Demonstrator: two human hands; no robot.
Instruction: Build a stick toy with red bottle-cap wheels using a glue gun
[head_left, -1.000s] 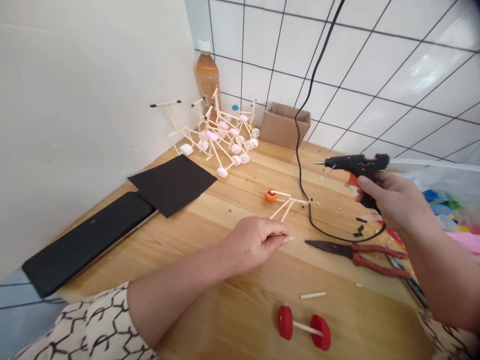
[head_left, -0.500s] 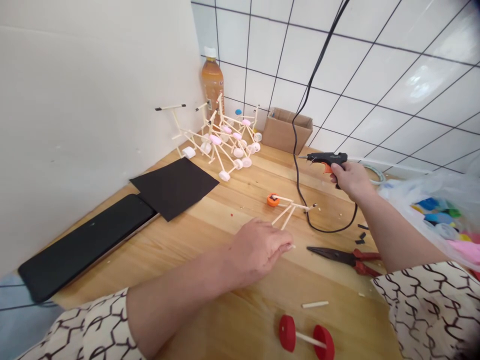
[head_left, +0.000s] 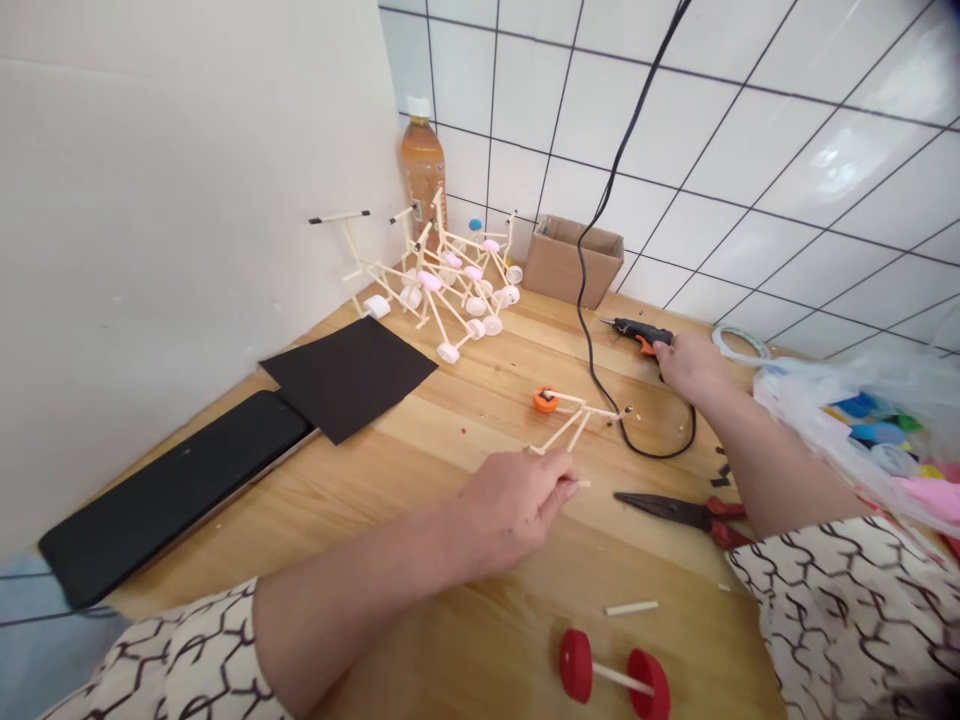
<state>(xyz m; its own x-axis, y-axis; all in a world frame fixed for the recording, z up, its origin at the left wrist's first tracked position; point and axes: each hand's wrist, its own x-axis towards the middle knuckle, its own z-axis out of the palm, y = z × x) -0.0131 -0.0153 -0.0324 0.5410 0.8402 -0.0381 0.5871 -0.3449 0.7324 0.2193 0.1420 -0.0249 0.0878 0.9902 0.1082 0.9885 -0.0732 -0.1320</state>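
My left hand (head_left: 517, 500) rests on the wooden table (head_left: 420, 470), its fingers pinched on a short pale stick (head_left: 579, 484). Just beyond it lies a small frame of sticks (head_left: 574, 418) with an orange cap (head_left: 546, 400) at one end. My right hand (head_left: 694, 365) reaches far over the table and grips the handle of a black glue gun (head_left: 637, 331), which lies low at the table surface, nozzle pointing left. Its black cord (head_left: 600, 200) runs up the tiled wall.
Red-handled pliers (head_left: 694, 513), a loose stick (head_left: 631, 607) and a red two-wheel axle (head_left: 611, 676) lie near me. Several stick-and-cap models (head_left: 442, 275), a bottle (head_left: 422, 160), a cardboard box (head_left: 571, 262), black sheet (head_left: 349, 372), dark flat slab (head_left: 165, 495) and a plastic bag of caps (head_left: 870, 420) surround.
My right hand carried the glue gun away from me and down to the table near the back. The left hand stayed almost in place, still pinching the stick.
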